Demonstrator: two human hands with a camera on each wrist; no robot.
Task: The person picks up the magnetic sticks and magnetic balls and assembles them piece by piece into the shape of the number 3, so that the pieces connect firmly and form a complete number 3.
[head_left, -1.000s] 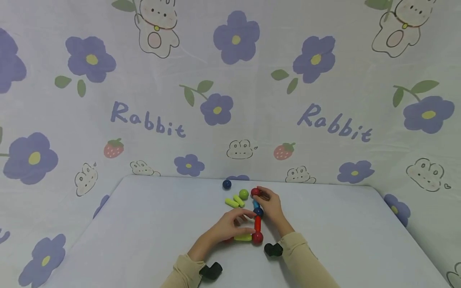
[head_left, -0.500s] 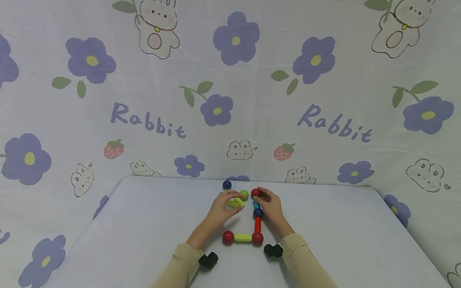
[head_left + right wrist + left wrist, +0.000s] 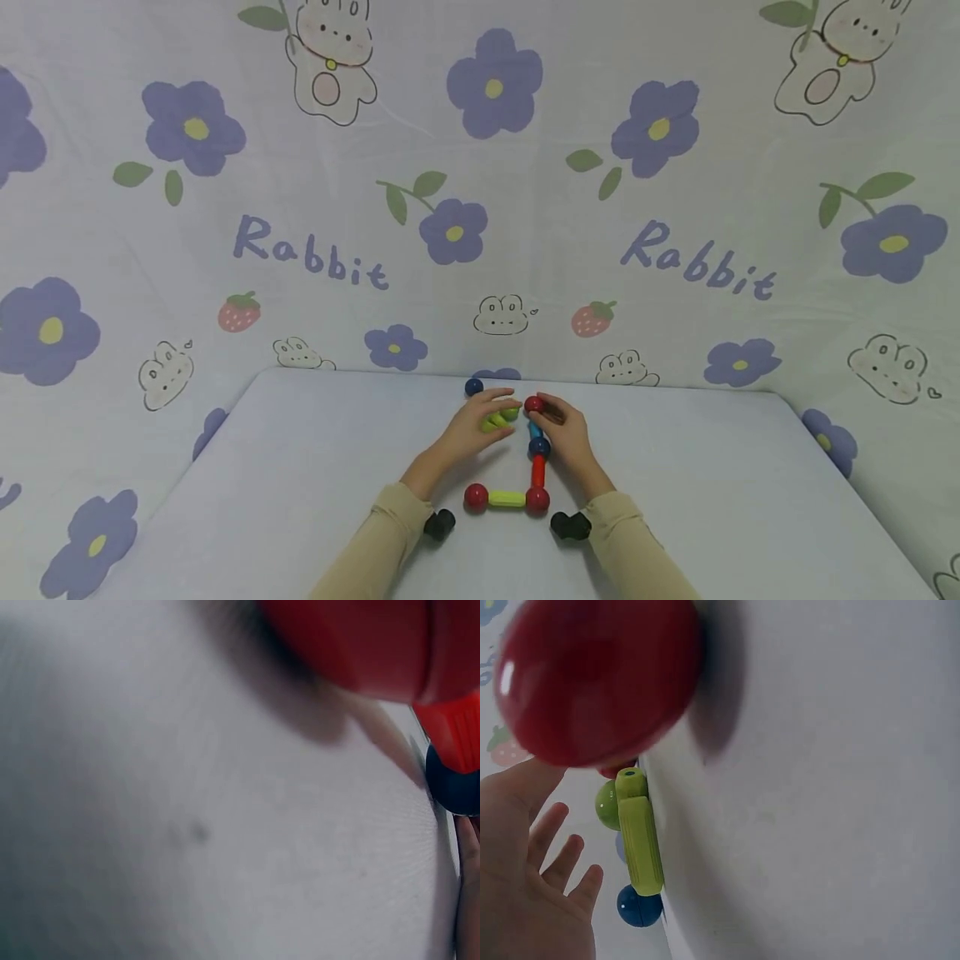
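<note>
My right hand (image 3: 568, 432) pinches the red ball (image 3: 534, 403) at the far end of a toy ball-and-rod chain. From it run a light blue rod (image 3: 535, 429), a dark blue ball (image 3: 539, 447), a red rod (image 3: 537, 473), a red corner ball (image 3: 537, 500), a yellow-green rod (image 3: 507, 498) and another red ball (image 3: 476, 497). My left hand (image 3: 467, 429) hovers with spread fingers around a green ball (image 3: 510, 413) and two loose yellow-green rods (image 3: 495, 422), partly hiding them. The left wrist view shows the fingers apart from the loose rods (image 3: 641, 844).
A loose dark blue ball (image 3: 474, 387) lies near the back edge of the white table (image 3: 315, 467). Behind it hangs a cloth (image 3: 525, 183) printed with flowers and rabbits. Black wrist cameras (image 3: 572, 526) sit close to the near end of the chain.
My left hand has moved from the chain's red rod up and away to the green ball and loose rods. The right hand keeps its pinch on the far red ball.
</note>
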